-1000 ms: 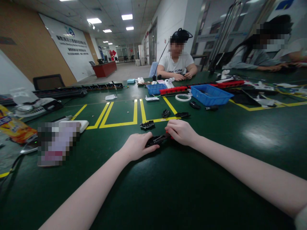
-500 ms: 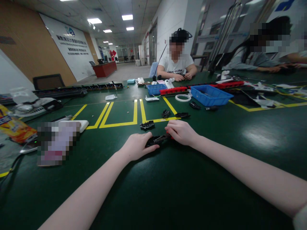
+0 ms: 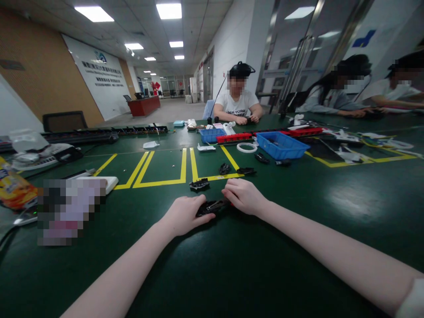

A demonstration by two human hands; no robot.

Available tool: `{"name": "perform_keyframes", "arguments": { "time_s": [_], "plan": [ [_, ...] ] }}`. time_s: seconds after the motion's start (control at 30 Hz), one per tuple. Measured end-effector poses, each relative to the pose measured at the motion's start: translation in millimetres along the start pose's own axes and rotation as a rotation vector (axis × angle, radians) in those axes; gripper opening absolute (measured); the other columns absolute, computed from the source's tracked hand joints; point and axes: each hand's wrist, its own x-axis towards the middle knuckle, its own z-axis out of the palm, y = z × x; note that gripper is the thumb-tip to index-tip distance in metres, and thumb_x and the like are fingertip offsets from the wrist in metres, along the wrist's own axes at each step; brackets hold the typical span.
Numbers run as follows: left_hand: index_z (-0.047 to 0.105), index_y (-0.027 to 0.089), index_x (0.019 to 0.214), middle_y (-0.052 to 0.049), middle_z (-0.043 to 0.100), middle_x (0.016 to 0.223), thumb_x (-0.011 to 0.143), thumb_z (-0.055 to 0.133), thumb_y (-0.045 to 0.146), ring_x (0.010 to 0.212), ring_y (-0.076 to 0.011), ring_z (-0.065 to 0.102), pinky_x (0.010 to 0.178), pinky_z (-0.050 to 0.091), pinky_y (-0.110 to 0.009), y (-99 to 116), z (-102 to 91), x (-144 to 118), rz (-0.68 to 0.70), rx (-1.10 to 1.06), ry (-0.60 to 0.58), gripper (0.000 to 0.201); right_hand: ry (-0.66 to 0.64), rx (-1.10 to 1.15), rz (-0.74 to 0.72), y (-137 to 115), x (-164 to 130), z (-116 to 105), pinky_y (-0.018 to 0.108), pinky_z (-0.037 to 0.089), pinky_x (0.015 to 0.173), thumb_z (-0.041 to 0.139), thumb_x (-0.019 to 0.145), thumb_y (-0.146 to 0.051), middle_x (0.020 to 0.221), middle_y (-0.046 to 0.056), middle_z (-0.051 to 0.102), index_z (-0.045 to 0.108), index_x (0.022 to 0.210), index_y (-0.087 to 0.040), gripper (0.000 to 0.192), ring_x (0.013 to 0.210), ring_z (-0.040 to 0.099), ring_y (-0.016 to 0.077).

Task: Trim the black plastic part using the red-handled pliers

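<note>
Both my hands rest on the green table (image 3: 232,265) around one small black plastic part (image 3: 212,206). My left hand (image 3: 183,215) grips its left end, thumb along the near side. My right hand (image 3: 241,196) closes over its right end, where a bit of red shows under the fingers. Just beyond lie other black parts: one (image 3: 199,184) on the yellow line, one (image 3: 224,168) inside the marked box, one (image 3: 246,170) at the line's right end.
A blue bin (image 3: 281,145), a white tape ring (image 3: 247,147), a red strip (image 3: 234,138) and a smaller blue tray (image 3: 211,134) stand further back. A white device (image 3: 106,182) and an orange packet (image 3: 13,190) lie at left. Other people sit across the table.
The view has tilted up, so everything sits lower in the picture. My hands keep the same hold on the black part.
</note>
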Motion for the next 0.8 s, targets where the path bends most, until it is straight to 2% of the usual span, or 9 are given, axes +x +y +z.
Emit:
{"name": "perform_keyframes", "arguments": {
  "time_s": [0.27, 0.8],
  "plan": [
    [0.050, 0.021, 0.087, -0.003, 0.065, 0.081, 0.089, 0.042, 0.057, 0.069, -0.0213, 0.061, 0.057, 0.036, -0.027, 0.7, 2.5, 0.7, -0.002, 0.017, 0.007, 0.037, -0.006, -0.049, -0.017, 4.2, -1.8, 4.4, 0.028, 0.033, 0.062, 0.035, 0.096, -0.035, 0.071, 0.004, 0.053, 0.053, 0.066, -0.017, 0.039, 0.066, 0.047, 0.0137],
    [0.050, 0.021, 0.087, -0.002, 0.065, 0.081, 0.089, 0.043, 0.057, 0.070, -0.0210, 0.061, 0.057, 0.035, -0.026, -1.4, 4.3, -0.1, -0.002, -0.011, 0.019, 0.036, 0.053, -0.002, -0.010, 3.3, -1.1, 2.9, 0.028, 0.035, 0.065, 0.034, 0.097, -0.033, 0.072, 0.004, 0.055, 0.054, 0.069, -0.017, 0.037, 0.068, 0.050, 0.0139]
  ]
}}
